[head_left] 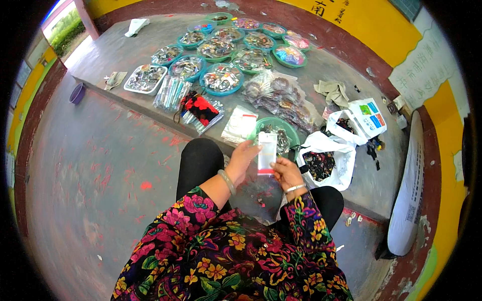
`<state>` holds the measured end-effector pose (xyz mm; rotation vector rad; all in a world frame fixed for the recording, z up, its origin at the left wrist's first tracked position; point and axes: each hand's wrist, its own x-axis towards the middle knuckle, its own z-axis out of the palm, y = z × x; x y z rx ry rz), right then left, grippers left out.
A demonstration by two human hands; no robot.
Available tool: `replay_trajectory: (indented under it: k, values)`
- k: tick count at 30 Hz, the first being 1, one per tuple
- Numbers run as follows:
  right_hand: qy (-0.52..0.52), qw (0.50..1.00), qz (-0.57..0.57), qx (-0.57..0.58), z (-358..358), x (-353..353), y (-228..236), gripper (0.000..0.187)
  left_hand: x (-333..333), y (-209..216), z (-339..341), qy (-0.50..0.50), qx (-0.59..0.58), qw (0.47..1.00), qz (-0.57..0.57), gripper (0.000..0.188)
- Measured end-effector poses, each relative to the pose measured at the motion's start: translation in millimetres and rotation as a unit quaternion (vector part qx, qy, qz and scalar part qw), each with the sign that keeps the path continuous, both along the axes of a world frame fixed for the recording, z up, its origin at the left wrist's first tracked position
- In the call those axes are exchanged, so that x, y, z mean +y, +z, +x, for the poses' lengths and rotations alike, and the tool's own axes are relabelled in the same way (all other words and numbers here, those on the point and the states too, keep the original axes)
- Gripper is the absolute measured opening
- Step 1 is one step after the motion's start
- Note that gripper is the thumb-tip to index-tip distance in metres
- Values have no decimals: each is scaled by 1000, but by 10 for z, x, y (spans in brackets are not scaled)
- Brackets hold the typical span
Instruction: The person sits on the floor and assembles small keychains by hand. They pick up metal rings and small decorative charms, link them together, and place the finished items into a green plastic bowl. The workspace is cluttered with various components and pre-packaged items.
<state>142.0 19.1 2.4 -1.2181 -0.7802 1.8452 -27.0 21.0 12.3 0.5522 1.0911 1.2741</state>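
Observation:
A small clear plastic bag [267,150] with a red strip at its lower end is stretched between my hands. My left hand [243,158] pinches its left edge near the top. At the lower right, the fingers of my right hand [286,173] close on the bag near the red strip. Just beyond it stands a green basin [295,131] holding small dark and silvery pieces, partly hidden by the bag. Left of this basin lies a stack of flat clear bags [240,123]. To the right, a white plastic sack [346,165] holds many small dark pieces.
Several round basins [222,80] of packaged small goods cover the raised floor ahead. Nearer are a white tray [145,79], a red-and-black cloth pouch [200,107] and heaped clear packets [281,95]. A second white sack [346,125] stands right; a purple bowl [77,94] sits far left.

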Motion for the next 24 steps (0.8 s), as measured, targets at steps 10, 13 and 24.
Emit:
replay_trajectory:
  k: [10, 13, 24]
  values:
    - [0, 986, 59, -155, 137, -297, 198, 11, -148, 65, 123, -195, -123, 973, 8, 27]
    - [-67, 985, 88, -130, 190, -231, 137, 15, -147, 37, 132, -223, -75, 972, 13, 25]
    - [-95, 981, 144, -88, 55, -263, 179, 9, -199, -16, 206, -254, -14, 966, 53, 28]
